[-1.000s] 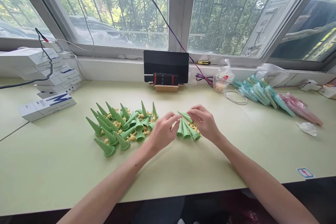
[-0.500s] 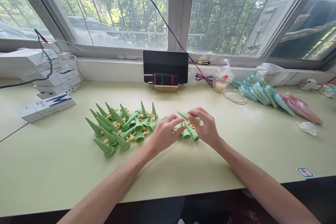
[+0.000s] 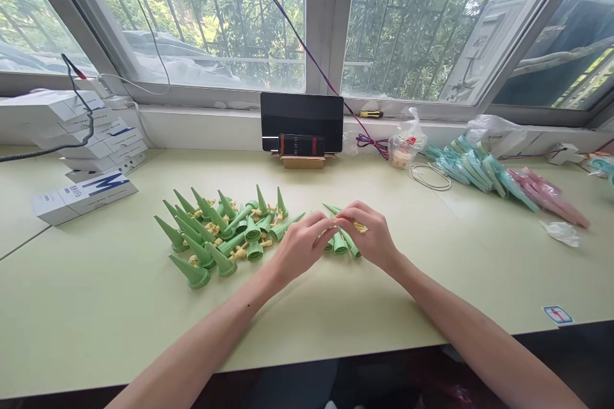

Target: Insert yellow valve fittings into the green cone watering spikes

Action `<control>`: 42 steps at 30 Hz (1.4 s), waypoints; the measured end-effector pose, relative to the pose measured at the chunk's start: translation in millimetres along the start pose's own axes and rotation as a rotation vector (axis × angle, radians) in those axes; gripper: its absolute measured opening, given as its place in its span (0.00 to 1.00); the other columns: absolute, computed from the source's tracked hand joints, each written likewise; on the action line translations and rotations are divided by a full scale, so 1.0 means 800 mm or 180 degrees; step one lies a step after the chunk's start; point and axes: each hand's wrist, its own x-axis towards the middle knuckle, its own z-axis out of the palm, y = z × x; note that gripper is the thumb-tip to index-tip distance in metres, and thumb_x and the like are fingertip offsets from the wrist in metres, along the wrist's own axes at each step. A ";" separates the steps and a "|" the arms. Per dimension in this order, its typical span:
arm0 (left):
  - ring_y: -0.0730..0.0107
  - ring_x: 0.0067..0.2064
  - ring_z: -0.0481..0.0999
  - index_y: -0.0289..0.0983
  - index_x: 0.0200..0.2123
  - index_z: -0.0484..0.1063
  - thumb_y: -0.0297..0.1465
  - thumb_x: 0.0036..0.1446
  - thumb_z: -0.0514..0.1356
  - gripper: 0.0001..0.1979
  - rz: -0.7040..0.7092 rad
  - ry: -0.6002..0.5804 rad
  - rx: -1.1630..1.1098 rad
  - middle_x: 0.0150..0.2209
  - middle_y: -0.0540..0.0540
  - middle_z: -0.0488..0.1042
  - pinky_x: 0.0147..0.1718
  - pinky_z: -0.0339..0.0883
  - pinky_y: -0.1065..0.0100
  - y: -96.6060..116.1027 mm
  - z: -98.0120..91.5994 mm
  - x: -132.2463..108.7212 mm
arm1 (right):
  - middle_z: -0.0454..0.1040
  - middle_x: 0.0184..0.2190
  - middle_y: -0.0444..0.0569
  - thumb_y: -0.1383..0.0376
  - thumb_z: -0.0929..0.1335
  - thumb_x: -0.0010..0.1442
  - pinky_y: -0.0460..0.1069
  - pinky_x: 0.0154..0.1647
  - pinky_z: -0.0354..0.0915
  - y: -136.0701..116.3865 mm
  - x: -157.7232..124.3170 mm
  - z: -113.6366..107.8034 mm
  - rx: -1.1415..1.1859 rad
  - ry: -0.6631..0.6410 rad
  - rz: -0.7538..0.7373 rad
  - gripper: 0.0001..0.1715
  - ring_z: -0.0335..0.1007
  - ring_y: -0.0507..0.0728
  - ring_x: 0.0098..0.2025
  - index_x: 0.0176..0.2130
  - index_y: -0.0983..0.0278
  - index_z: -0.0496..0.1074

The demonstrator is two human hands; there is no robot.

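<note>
My left hand [image 3: 303,244] and my right hand [image 3: 370,234] meet above the table, fingertips pinched together. Whatever is between the fingertips is too small and too covered to make out. Beneath and behind them lies a small group of green plastic cone spikes [image 3: 340,244], partly hidden by the fingers, with yellow bits among them. Left of my left hand spreads a larger pile of the same green cone spikes [image 3: 223,262], some standing on their collars, others lying with open ends toward me. Small pale yellow plastic fittings [image 3: 238,253] are scattered through this pile.
A dark tablet [image 3: 302,116] stands at the back with a phone [image 3: 301,145] in front. White boxes [image 3: 89,195] are stacked at left. At right lie a coiled white cable [image 3: 429,176], bagged teal pieces [image 3: 472,165], bagged pink pieces [image 3: 547,197] and crumpled plastic [image 3: 561,233].
My right hand has come left and slightly down, so its fingertips now meet those of my left hand. The left fingers have closed together. The green piles have stayed put.
</note>
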 end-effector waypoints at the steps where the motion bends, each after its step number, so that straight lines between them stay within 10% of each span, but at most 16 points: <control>1: 0.76 0.29 0.66 0.38 0.42 0.73 0.29 0.68 0.52 0.09 -0.0001 -0.0022 -0.0020 0.32 0.49 0.70 0.28 0.60 0.73 0.000 0.000 0.000 | 0.72 0.31 0.47 0.60 0.66 0.67 0.49 0.31 0.66 0.000 0.000 0.000 0.0016 0.0005 0.0004 0.11 0.68 0.53 0.31 0.35 0.60 0.75; 24: 0.76 0.26 0.63 0.36 0.33 0.72 0.30 0.68 0.53 0.12 -0.0576 0.0140 -0.0346 0.28 0.50 0.67 0.28 0.59 0.73 0.006 -0.002 0.006 | 0.68 0.24 0.43 0.57 0.68 0.64 0.47 0.27 0.64 0.003 0.002 0.003 0.1800 -0.0269 0.1259 0.13 0.63 0.50 0.25 0.36 0.64 0.75; 42: 0.79 0.23 0.59 0.37 0.32 0.71 0.30 0.66 0.55 0.10 -0.0694 0.0282 -0.0469 0.28 0.52 0.66 0.26 0.57 0.73 0.008 -0.004 0.009 | 0.70 0.26 0.44 0.54 0.67 0.65 0.48 0.26 0.65 -0.001 0.002 0.003 0.1975 -0.0485 0.1358 0.16 0.67 0.51 0.25 0.36 0.64 0.74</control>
